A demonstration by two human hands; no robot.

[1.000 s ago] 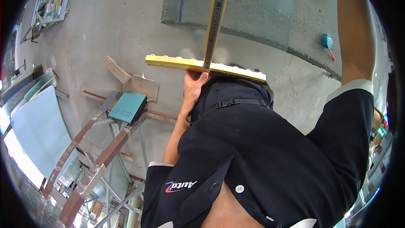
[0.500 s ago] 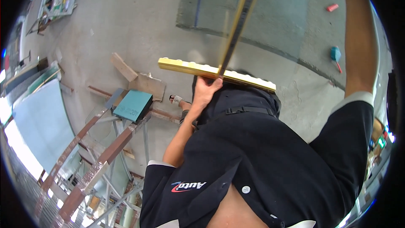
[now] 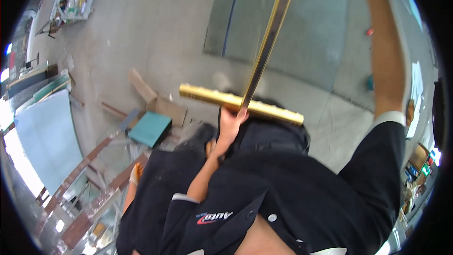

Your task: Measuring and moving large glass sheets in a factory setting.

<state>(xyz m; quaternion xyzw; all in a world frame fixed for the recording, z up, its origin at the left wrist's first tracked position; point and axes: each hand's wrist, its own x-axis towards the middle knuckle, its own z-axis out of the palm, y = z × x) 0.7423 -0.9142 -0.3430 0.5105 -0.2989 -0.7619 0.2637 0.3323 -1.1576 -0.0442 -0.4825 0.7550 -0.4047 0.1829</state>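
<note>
A: Two gold moulding strips [image 3: 271,42], crossed in a T. Where is the grip?

B: Left hand [image 3: 230,123] is clenched around the long strip at its lower end, right where it meets the short gold strip [image 3: 240,104], above the concrete floor [image 3: 141,33].

A: Right hand?

B: Right arm [image 3: 387,56] runs up out of view; cannot tell.

A: Handling?

B: Likely light, stiff but whippy, with a finish that scratches easily. A grip nearer mid-length would probably steady it.

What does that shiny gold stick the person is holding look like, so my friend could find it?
Start at the big grey concrete floor. In the middle, the person's left hand grips two gold strips: a short bar lying crosswise and a long gold strip. The long one is the thinner of the two and runs up past the picture's top edge.
</note>
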